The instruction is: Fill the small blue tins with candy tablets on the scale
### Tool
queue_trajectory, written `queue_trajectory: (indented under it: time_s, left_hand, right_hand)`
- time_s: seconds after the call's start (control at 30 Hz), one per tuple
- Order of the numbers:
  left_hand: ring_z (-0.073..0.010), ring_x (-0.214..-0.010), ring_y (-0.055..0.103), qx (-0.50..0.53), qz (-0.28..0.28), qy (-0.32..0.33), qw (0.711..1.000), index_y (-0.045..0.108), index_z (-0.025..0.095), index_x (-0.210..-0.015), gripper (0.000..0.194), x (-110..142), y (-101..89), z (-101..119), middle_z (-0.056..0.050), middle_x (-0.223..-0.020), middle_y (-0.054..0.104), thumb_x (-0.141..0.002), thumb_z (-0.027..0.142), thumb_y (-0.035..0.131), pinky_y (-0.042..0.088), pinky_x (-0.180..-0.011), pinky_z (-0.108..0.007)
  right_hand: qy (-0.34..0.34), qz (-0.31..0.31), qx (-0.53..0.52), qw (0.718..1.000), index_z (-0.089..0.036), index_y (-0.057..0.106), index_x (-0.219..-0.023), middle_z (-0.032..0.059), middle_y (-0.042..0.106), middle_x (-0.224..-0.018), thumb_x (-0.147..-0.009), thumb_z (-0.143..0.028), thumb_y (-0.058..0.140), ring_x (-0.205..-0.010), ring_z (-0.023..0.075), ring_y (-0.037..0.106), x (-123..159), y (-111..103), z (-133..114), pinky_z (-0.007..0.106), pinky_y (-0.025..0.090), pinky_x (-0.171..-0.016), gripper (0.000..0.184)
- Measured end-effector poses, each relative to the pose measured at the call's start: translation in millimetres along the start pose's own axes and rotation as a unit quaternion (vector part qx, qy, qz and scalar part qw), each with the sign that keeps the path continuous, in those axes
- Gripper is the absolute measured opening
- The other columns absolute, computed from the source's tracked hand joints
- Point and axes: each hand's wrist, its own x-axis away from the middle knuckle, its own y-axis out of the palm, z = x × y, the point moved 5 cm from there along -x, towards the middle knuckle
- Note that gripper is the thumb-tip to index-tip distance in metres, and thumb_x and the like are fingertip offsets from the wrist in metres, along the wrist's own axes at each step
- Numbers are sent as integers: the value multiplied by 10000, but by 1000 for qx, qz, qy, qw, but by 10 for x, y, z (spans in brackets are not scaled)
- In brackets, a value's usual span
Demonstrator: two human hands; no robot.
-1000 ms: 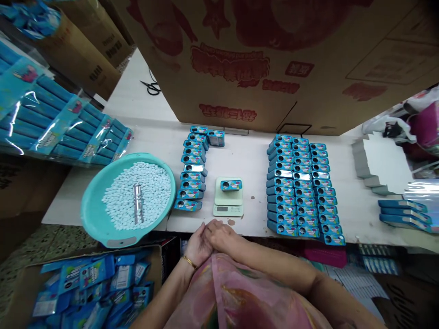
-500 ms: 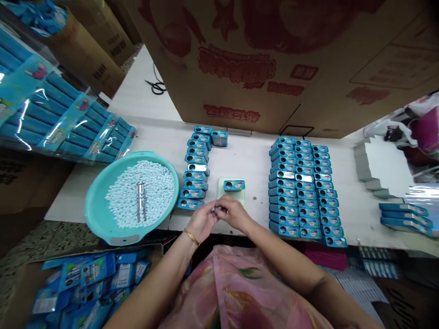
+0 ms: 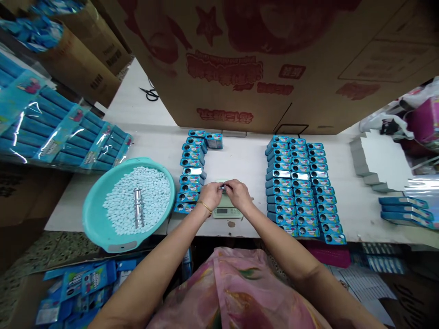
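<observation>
1. Hands meet above the small scale [image 3: 226, 211] at the middle of the white surface [image 3: 247, 160]; left hand [image 3: 210, 195] and right hand [image 3: 239, 193] pinch a small item [image 3: 222, 187], largely hidden, between their closed fingers.
2. Rows of blue tins [image 3: 300, 185] lie right of the scale; a shorter column [image 3: 191, 171] lies left.
3. Teal basin [image 3: 99, 228] of pale tablets, with a metal scoop [image 3: 137, 207], overhangs the surface's near-left edge.

A large brown cardboard box [image 3: 274, 59] printed in red stands at the back of the white table [image 3: 247, 160]. Left of the box lie black scissors [image 3: 150, 93]. Farther left, shiny blue cellophane-wrapped packs [image 3: 61, 132] are stacked.
</observation>
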Motion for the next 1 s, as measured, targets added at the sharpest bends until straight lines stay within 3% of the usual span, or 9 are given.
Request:
queue_trajectory:
  time_s: [0.23, 0.33, 0.43, 0.53, 0.63, 0.73, 0.8, 0.9, 1.0]
  left_hand:
    - [-202, -801, 590, 206, 59, -32, 976, 612, 156, -942, 319, 129, -136, -226, -86, -918, 636, -643, 225, 525, 441, -764, -352]
    - [-188, -777, 593, 302, 136, -80, 940, 569, 131, -974, 360, 246, -438, -657, -83, -880, 630, -664, 301, 500, 464, -713, -348]
    - [-189, -831, 571, 203, 276, -160, 926, 526, 134, -1007, 384, 432, -874, -1297, -96, -958, 593, -661, 296, 490, 454, -722, -333]
    - [-230, -925, 532, 56, 223, -288, 930, 466, 133, -1071, 468, 552, -1027, -1909, -125, -1035, 543, -636, 294, 526, 421, -768, -363]
    - [-282, -1053, 436, 16, 167, -266, 949, 487, 126, -1032, 547, 531, -943, -2212, -143, -1073, 507, -530, 287, 633, 368, -837, -387]
    - [-284, -1042, 420, 49, 190, -216, 956, 529, 142, -931, 488, 470, -829, -2285, -116, -984, 523, -472, 222, 674, 370, -816, -368]
    - [-216, -852, 505, 198, 218, -232, 927, 546, 162, -838, 386, 466, -786, -2337, -53, -812, 538, -472, 143, 669, 416, -668, -286]
    - [-96, -525, 451, 417, 217, -276, 839, 533, 158, -710, 194, 521, -810, -2377, 16, -602, 476, -548, 85, 610, 327, -430, -182]
    - [-58, -449, 384, 501, 208, -268, 796, 495, 159, -682, 53, 619, -986, -2336, 29, -568, 448, -650, 143, 534, 293, -392, -156]
  right_hand:
    - [-22, 34, -62, 997, -199, 606, -879, 22, 613, -856, -776, -164, 440, -788, 126, 556, 246, -253, 132, 236, 425, -719, 199]
    - [-12, 31, -77, 996, -203, 610, -870, 23, 613, -837, -786, -194, 434, -762, 127, 560, 470, -381, 288, 233, 430, -685, 195]
    - [8, 21, -78, 997, -196, 610, -869, 32, 615, -823, -791, -229, 439, -751, 136, 562, 715, -437, 462, 242, 433, -668, 191]
    - [30, -4, -72, 997, -194, 612, -862, 34, 619, -804, -788, -251, 446, -726, 142, 566, 908, -389, 575, 249, 437, -649, 191]
    - [39, -26, -67, 997, -194, 613, -858, 32, 622, -790, -788, -250, 444, -712, 139, 569, 1017, -302, 573, 245, 440, -632, 192]
    - [44, -33, -63, 996, -197, 613, -863, 33, 624, -801, -787, -233, 442, -719, 138, 573, 1051, -249, 503, 246, 441, -644, 190]
    - [46, -36, -58, 997, -205, 613, -866, 33, 625, -805, -789, -221, 436, -731, 141, 575, 1053, -234, 452, 251, 441, -658, 194]
    - [46, -40, -52, 997, -212, 614, -872, 33, 626, -813, -792, -213, 430, -750, 145, 576, 1061, -227, 398, 260, 441, -679, 200]
    - [48, -44, -46, 997, -209, 613, -872, 30, 627, -816, -793, -213, 432, -752, 140, 578, 1087, -211, 380, 258, 441, -683, 198]
